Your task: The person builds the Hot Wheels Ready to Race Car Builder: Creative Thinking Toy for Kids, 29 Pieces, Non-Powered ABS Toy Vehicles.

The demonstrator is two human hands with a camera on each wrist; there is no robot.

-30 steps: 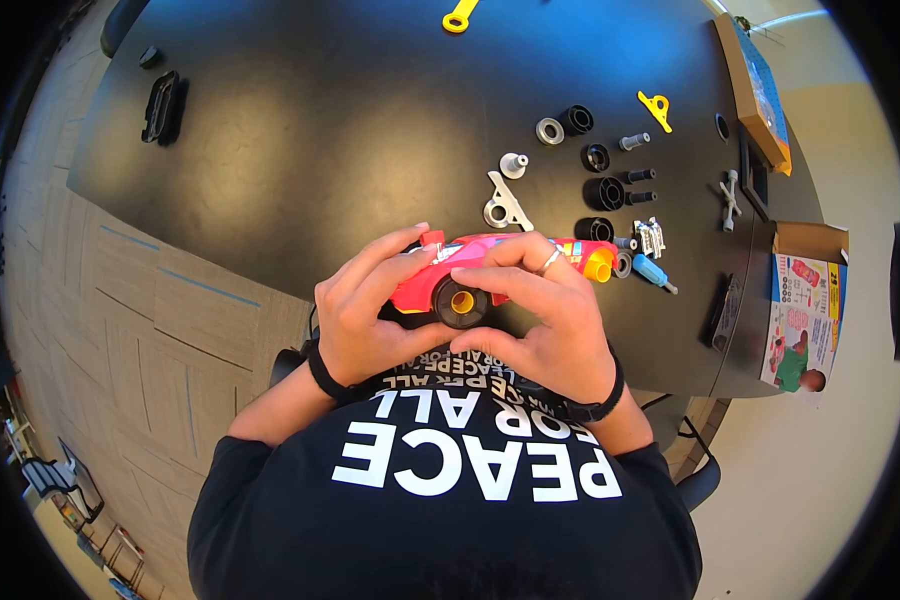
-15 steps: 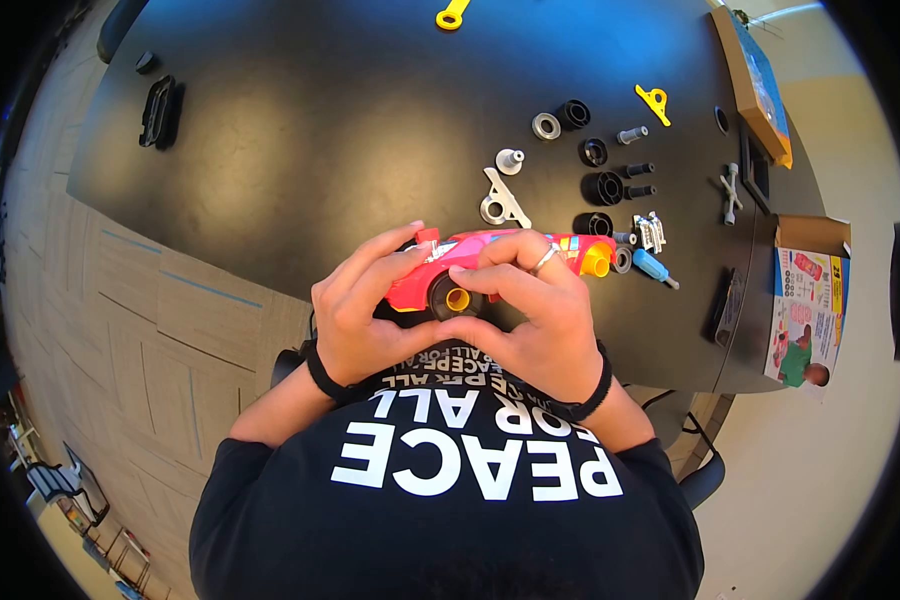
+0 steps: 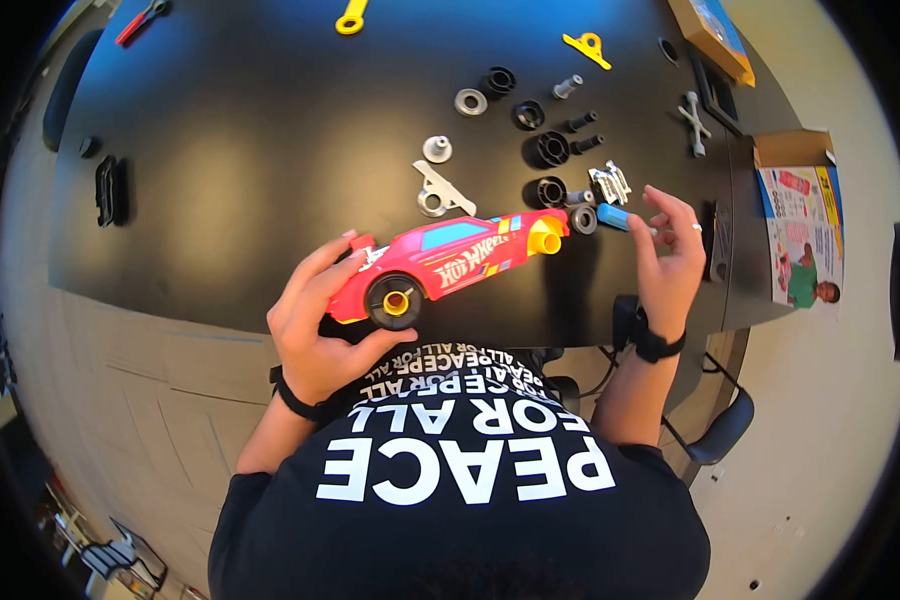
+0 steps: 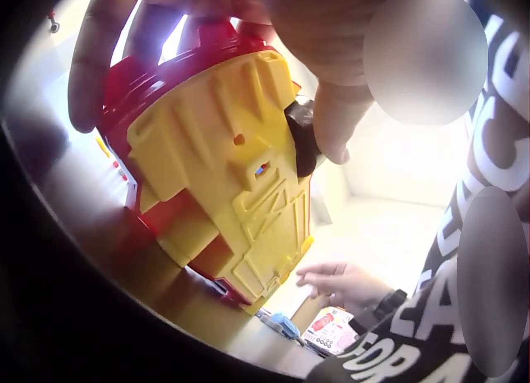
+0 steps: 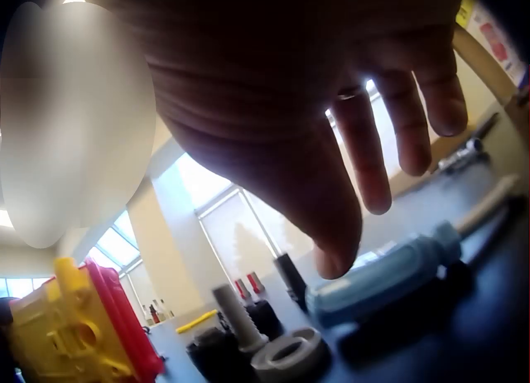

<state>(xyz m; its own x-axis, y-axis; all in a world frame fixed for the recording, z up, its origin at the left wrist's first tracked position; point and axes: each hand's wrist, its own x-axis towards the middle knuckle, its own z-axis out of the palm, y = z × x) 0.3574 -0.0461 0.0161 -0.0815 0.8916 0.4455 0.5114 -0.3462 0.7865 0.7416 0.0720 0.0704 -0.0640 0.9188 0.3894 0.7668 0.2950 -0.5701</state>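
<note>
The left hand [image 3: 315, 325] grips the front of a red toy car [image 3: 460, 250], fingers over its top and thumb by the black wheel [image 3: 394, 302]. The car's yellow underside [image 4: 224, 151] faces the left wrist camera. A yellow hub [image 3: 544, 238] without a wheel shows at the other end. The right hand [image 3: 670, 265] hovers over the blue-handled screwdriver [image 3: 613, 216], fingers apart and holding nothing. In the right wrist view its thumb tip is close to the blue handle [image 5: 381, 285]; whether they touch I cannot tell.
Black wheels [image 3: 547, 150], grey rings [image 3: 471, 102], grey pegs [image 3: 567, 87] and silver parts [image 3: 610, 183] lie beyond the car. A grey wing-shaped piece [image 3: 440, 190], a yellow piece [image 3: 588, 50], a cross wrench [image 3: 694, 125] and a printed box [image 3: 802, 230] are also on the table.
The right hand has let go of the car and moved right to the screwdriver. The left hand has shifted slightly left with the car, and the head view has turned.
</note>
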